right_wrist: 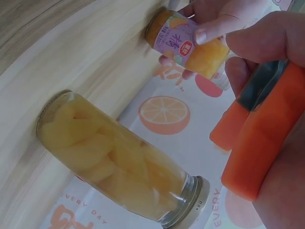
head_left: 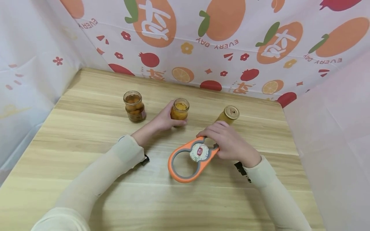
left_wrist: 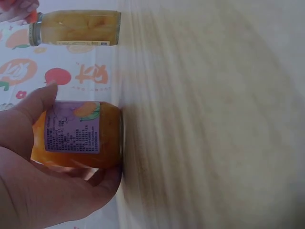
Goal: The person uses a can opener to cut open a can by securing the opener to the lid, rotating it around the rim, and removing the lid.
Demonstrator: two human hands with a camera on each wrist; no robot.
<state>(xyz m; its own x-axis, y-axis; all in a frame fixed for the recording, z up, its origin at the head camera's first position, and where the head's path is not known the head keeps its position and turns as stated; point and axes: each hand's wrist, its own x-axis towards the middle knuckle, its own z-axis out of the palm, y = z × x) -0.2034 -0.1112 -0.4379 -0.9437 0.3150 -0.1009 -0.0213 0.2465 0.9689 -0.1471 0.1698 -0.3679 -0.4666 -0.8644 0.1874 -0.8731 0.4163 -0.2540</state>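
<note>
My left hand (head_left: 164, 120) grips a small lidless glass jar of orange fruit (head_left: 180, 110) that stands upright on the table. Its purple label (left_wrist: 72, 128) shows in the left wrist view. In my right hand (head_left: 231, 142) are the handles of an orange-and-grey jar opener (head_left: 172, 166), held above the table. A white lid with a red mark (head_left: 199, 152) sits in the opener's middle opening. Just beyond the right hand stands a tall jar of pale yellow fruit (right_wrist: 107, 152) with its gold lid (head_left: 232, 112) on; the hand partly hides it in the head view.
A lidless jar of dark brownish fruit (head_left: 135, 107) stands left of the left hand. The light wood table (head_left: 138, 205) meets a fruit-printed cloth (head_left: 185, 61) at its back edge. Pale cloth also hangs at both sides.
</note>
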